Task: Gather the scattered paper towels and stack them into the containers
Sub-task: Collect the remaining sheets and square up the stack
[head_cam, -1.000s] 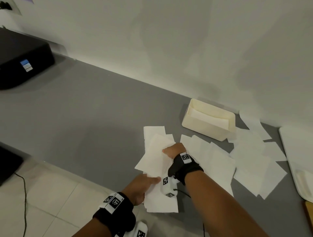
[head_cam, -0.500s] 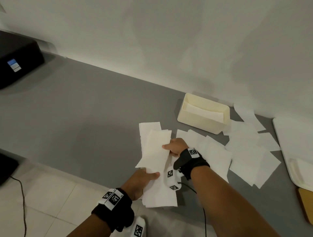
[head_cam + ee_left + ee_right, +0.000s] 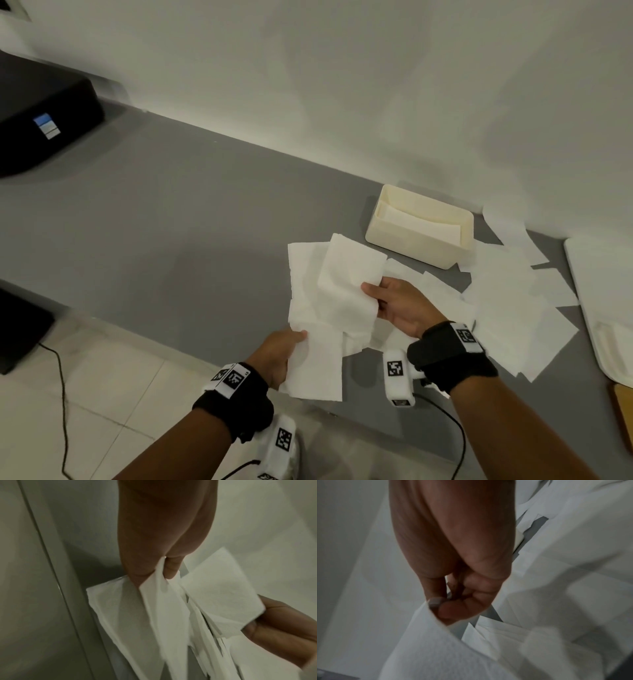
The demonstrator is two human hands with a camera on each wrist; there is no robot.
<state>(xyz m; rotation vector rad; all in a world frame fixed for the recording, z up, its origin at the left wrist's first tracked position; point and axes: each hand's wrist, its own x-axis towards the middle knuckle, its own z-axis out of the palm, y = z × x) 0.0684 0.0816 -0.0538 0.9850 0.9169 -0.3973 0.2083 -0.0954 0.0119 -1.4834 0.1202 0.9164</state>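
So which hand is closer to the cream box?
The right hand. It holds the paper towels just in front of the cream box. The left hand grips them farther back, at the table's near edge.

bare grey table [image 3: 191, 219] leftward, loose towels [image 3: 507, 308] rightward
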